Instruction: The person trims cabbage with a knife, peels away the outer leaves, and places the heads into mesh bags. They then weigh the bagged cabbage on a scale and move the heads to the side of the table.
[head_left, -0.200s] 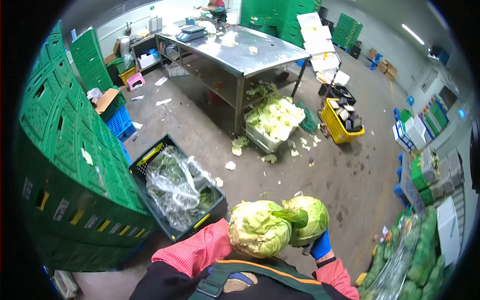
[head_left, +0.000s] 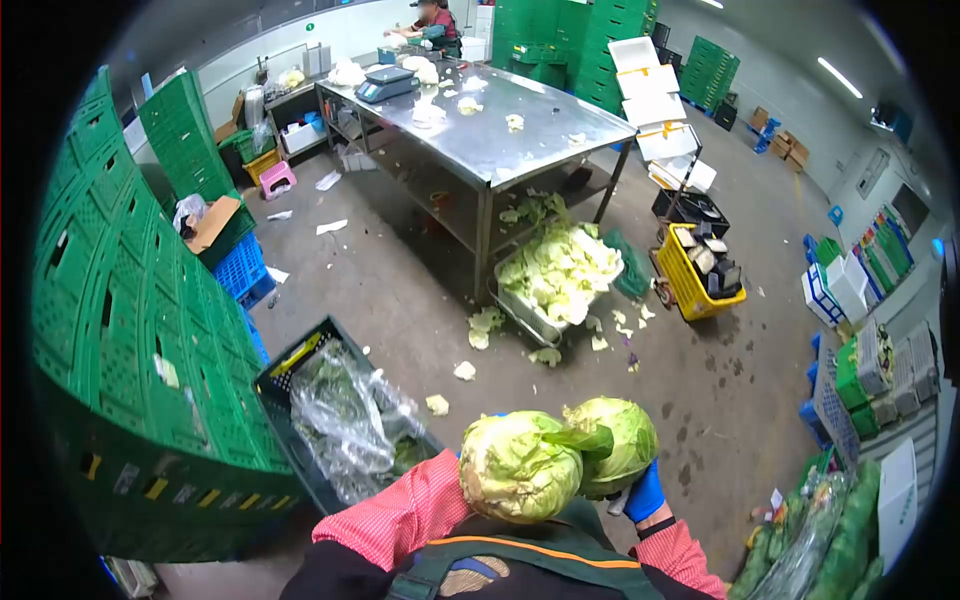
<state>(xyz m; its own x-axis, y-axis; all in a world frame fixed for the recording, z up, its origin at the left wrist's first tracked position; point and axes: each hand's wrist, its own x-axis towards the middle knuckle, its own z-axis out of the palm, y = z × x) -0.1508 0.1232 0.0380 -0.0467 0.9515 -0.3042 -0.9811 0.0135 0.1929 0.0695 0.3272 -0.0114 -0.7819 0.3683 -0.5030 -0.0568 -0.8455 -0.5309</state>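
Note:
Two cabbages are held side by side in front of my body. The left cabbage (head_left: 518,468) hides nearly all of my left hand; only a bit of blue glove shows at its upper edge. My right hand (head_left: 645,492), in a blue glove, is under the right cabbage (head_left: 622,445), with its fingers closed around something grey that looks like a handle (head_left: 620,502). A loose green leaf (head_left: 585,440) sticks out between the two cabbages. Left of them, a dark crate (head_left: 335,420) holds greens under clear plastic.
A metal table (head_left: 520,125) with a scale (head_left: 387,84) stands ahead; a person (head_left: 435,28) is behind it. Below are a bin of leaves (head_left: 560,270) and scattered scraps. Green crates (head_left: 150,330) rise at left; a yellow basket (head_left: 700,285) is right.
The view has shifted, so the table and bin appear lower and slightly to the right, and more of the person beyond shows. Both cabbages stay held in front of me.

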